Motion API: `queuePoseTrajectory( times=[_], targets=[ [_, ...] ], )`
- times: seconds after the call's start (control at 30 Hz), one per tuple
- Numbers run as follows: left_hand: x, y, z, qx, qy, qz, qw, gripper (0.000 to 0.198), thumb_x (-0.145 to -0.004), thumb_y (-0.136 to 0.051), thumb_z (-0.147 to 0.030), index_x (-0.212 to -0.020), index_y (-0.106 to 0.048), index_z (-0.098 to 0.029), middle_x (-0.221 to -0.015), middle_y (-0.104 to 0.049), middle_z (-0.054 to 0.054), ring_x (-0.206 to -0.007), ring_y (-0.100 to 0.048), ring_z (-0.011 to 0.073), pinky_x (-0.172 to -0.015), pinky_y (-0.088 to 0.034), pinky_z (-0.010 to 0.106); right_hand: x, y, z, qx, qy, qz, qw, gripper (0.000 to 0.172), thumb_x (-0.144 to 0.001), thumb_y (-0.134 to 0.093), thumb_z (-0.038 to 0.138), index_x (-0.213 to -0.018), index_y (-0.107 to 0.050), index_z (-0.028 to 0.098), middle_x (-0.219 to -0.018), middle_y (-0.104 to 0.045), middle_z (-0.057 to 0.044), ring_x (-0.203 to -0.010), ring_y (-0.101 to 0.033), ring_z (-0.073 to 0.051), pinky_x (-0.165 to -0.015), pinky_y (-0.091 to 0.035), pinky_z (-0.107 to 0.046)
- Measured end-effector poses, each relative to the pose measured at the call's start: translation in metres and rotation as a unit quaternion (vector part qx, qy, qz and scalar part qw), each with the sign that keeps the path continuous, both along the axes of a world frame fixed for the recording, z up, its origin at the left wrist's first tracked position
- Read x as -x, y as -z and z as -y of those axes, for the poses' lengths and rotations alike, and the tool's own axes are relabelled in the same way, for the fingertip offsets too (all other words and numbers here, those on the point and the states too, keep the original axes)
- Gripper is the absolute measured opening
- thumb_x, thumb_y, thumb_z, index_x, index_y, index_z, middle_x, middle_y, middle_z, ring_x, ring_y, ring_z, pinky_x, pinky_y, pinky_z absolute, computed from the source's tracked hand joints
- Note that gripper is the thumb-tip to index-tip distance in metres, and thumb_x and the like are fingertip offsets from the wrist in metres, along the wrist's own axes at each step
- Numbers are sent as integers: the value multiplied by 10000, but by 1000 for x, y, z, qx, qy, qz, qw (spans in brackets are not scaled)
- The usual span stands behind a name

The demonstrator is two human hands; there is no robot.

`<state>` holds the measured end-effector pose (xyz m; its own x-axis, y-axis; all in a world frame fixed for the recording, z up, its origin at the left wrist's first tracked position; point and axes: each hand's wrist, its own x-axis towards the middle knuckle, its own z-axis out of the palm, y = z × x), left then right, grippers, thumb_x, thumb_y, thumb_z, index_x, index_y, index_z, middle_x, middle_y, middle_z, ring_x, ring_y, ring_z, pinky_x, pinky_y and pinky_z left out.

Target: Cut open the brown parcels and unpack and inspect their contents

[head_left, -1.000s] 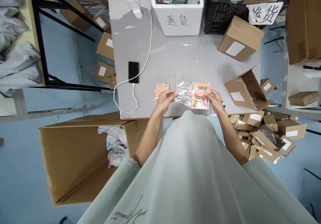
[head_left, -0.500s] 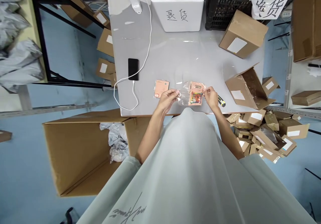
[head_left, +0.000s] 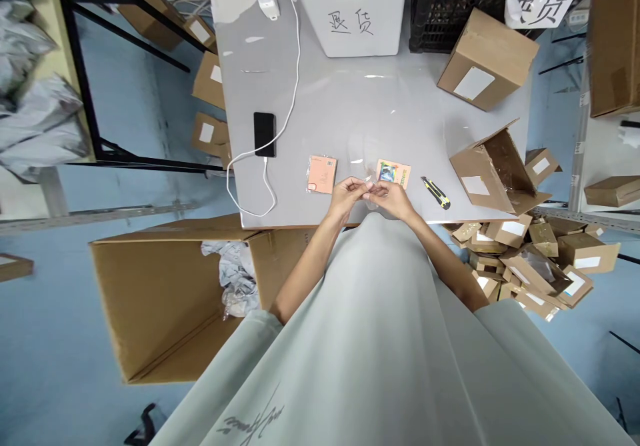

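Near the table's front edge, my left hand (head_left: 346,198) and my right hand (head_left: 393,199) meet, fingertips pinched together on a clear plastic bag (head_left: 371,174). Much of the bag is hard to see against the pale tabletop. Just beyond my right fingers lies a small flat card-like item (head_left: 399,171), peach-coloured with a blue and yellow picture; my hand hides its lower part. To the left of my left hand rests a peach-coloured pack (head_left: 321,174) in clear wrapping. A yellow and black box cutter (head_left: 436,193) lies to the right, apart from both hands.
A phone (head_left: 265,134) with a white cable lies on the table (head_left: 345,113). Behind stand a white bin (head_left: 353,29) and a black crate (head_left: 453,16). Cardboard boxes (head_left: 487,59) and an open box (head_left: 493,169) are right. A large carton (head_left: 165,306) stands lower left.
My right hand has moved left to meet my left hand at the plastic. The card-like item by my right hand now shows a blue picture instead of a red and yellow one.
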<state>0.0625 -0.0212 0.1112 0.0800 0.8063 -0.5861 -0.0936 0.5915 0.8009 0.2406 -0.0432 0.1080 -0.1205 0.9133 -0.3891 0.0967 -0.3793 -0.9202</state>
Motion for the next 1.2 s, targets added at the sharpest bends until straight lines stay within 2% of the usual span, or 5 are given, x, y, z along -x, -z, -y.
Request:
queuePoseTrajectory(
  times=[0.27,0.5,0.73,0.93,1.2],
  targets=[
    [-12,8,9,17,4,6,1000,738,-451,-1109,-703,-735,-642,-208,-716,-704,-4,-680,-645,147,-673,-536,298,1,0,15,-2,-4,34,999,379,-763,-1005,513,-831,-744,247,-854,-808,-13,-807,-778,-224,-877,-653,-392],
    [-3,1,8,-24,25,-16,999,727,-447,-1094,-716,-694,-623,-221,-653,-641,-27,-623,-569,122,-654,-497,298,-11,5,19,13,7,-77,997,589,-742,-915,792,-757,-668,258,-783,-743,-7,-754,-739,-211,-772,-622,-362],
    [3,-1,9,-63,44,-83,994,475,-572,-1014,-464,-652,-605,-237,-573,-614,-37,-556,-524,124,-602,-443,291,-29,9,25,43,88,-51,994,573,-735,-907,781,-766,-635,277,-725,-718,4,-729,-738,-217,-722,-630,-363],
    [20,2,8,-72,-4,-164,984,250,-639,-885,-258,-661,-638,-229,-620,-631,-30,-622,-556,144,-639,-452,288,-44,16,28,39,229,15,973,418,-806,-819,641,-832,-609,281,-825,-720,14,-810,-740,-202,-724,-640,-332],
    [29,16,5,-32,-9,-155,987,326,-748,-922,-331,-817,-620,-232,-819,-672,-6,-773,-704,192,-782,-573,341,-34,9,29,34,98,-60,993,555,-763,-882,759,-858,-608,286,-917,-740,-13,-907,-761,-234,-749,-666,-363]
  ],
)
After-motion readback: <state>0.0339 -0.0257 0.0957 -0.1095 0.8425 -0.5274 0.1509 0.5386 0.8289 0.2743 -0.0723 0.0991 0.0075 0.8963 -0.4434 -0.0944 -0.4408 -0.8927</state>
